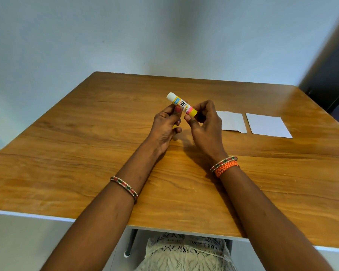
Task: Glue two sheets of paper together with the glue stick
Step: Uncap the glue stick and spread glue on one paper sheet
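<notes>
A white and yellow glue stick [181, 104] is held above the middle of the wooden table [86, 145], tilted with its white end up and to the left. My left hand [165, 126] pinches its middle. My right hand [203, 122] grips its yellow base with thumb and fingers. A bit of yellow shows under my left fingers; I cannot tell what it is. Two white paper sheets lie flat to the right: the near one [233, 122] is partly hidden behind my right hand, the far one [267, 125] lies beside it with a small gap.
A pale wall rises behind the table's far edge. A dark object stands at the far right past the table corner. The table's front edge runs close to my body, with a lace garment visible below it.
</notes>
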